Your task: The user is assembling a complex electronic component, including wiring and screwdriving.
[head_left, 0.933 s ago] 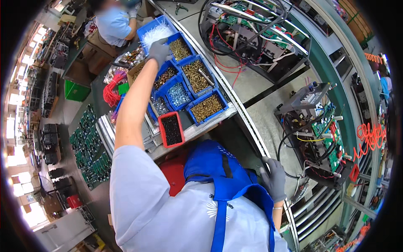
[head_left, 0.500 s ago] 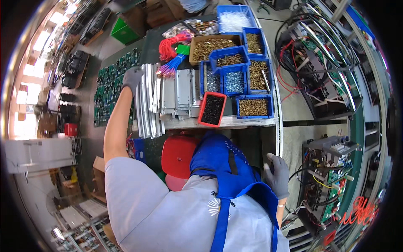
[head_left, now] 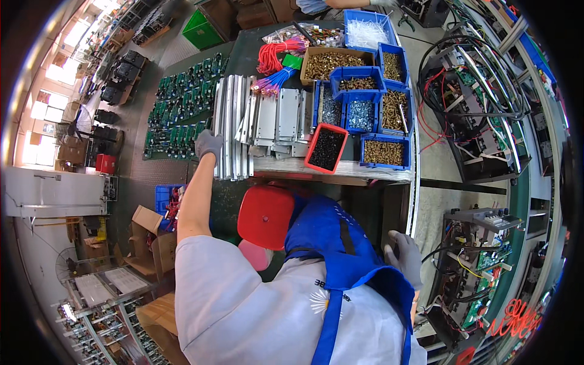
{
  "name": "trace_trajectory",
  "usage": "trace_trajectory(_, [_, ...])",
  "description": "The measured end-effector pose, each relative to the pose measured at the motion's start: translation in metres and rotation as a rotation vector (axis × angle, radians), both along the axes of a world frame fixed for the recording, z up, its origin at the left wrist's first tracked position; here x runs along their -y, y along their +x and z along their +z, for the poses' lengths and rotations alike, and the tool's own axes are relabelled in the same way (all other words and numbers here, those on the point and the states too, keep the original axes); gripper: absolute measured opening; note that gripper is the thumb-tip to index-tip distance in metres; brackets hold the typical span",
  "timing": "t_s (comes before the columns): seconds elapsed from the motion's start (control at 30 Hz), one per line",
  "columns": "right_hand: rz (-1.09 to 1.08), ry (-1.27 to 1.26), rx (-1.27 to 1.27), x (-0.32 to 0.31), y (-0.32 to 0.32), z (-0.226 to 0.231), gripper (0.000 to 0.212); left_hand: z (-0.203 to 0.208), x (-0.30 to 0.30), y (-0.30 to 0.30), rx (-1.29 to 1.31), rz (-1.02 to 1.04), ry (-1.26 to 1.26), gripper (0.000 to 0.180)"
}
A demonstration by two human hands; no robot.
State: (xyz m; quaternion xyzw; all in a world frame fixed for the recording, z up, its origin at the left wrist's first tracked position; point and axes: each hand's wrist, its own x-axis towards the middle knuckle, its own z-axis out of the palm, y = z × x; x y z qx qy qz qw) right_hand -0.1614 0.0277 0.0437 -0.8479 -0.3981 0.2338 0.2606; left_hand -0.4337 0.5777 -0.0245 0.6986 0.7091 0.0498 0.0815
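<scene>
Gloved in grey, my left hand is at the left edge of a row of long silver metal strips, against the outermost one. The back of the hand faces up and its fingertips are hidden, so a grip cannot be made out. My right hand, also gloved, hangs low at my right side. Its fingers are loosely bent and apart, with nothing seen in them. Shorter flat metal plates lie right of the strips. A red bin of black screws stands by the bench's front edge.
Blue bins of brass-coloured and silver fasteners fill the bench's right side. Red cables and blue wires lie behind the plates. Green circuit boards spread out at left. A red stool stands before me; open electronic units are at right.
My left hand has slid nearer along the strips' left side, from their far part toward their middle. The view has shifted, and my right hand still hangs at my side.
</scene>
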Motion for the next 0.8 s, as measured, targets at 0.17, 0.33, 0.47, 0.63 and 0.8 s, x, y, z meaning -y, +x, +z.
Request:
trace_trajectory(0.17, [-0.020,-0.044,-0.003,0.009,-0.005,0.005,0.032,-0.043,-0.020,-0.025,-0.014,0.098,-0.083,0.047])
trace_trajectory(0.33, [-0.051,-0.047,0.013,0.010,-0.005,0.001,0.031,-0.052,-0.031,-0.029,0.019,0.051,-0.199,0.049])
trace_trajectory(0.47, [-0.024,-0.040,0.012,0.007,-0.002,0.000,0.031,-0.056,-0.061,-0.046,0.060,-0.019,-0.264,0.040])
trace_trajectory(0.63, [-0.019,-0.072,-0.013,0.000,0.002,-0.002,0.032,-0.058,-0.077,-0.061,0.028,-0.067,-0.286,0.041])
trace_trajectory(0.8, [-0.005,-0.064,0.020,-0.002,0.009,-0.004,0.032,-0.049,-0.065,-0.045,0.222,0.057,-0.352,0.055])
